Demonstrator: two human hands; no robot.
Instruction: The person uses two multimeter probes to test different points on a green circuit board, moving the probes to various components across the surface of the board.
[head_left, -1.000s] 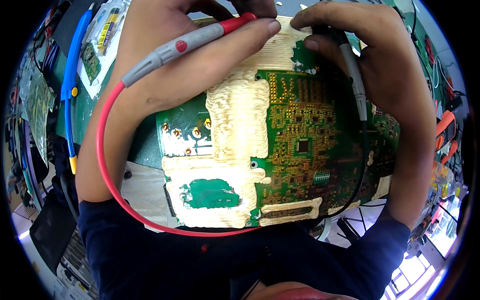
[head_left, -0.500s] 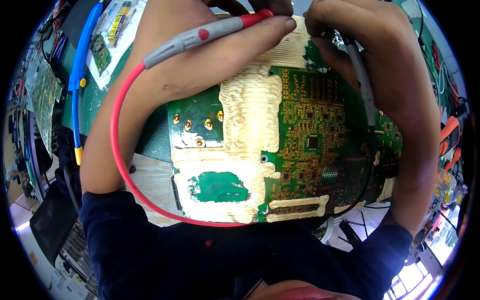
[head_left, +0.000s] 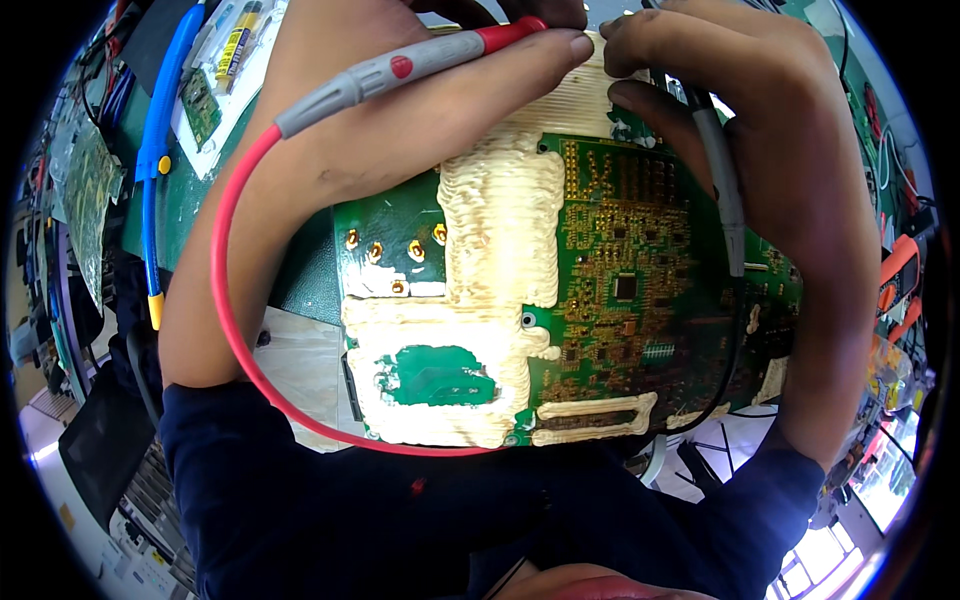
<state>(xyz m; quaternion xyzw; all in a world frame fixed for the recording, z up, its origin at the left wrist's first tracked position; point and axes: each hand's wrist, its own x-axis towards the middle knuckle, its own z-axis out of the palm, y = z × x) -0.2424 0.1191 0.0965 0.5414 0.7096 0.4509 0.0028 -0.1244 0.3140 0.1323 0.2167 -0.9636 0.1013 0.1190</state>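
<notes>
A large green circuit board (head_left: 640,275) with thick cream-coloured coating strips lies in front of me. My left hand (head_left: 480,100) reaches over its far left part, fingers closed on a red-and-grey test probe (head_left: 400,70). A red lead (head_left: 222,250) curves from that probe down to the near edge. At the far right of the board, my right hand (head_left: 750,75) grips a grey-and-black test probe (head_left: 718,165), held steeply with its black lead running down over the board. Both probe tips are hidden, so I cannot tell what they touch.
A blue tool with a yellow tip (head_left: 160,130) stands at the left. Beside it lie a small green board (head_left: 201,108) and a yellow tube (head_left: 237,45) on white paper. An orange-and-grey meter (head_left: 901,265) sits at the far right, among cables.
My right hand's thumb and finger have shifted slightly, and the rear end of its probe has dropped nearer me. The left probe's rear end has moved a little to the left.
</notes>
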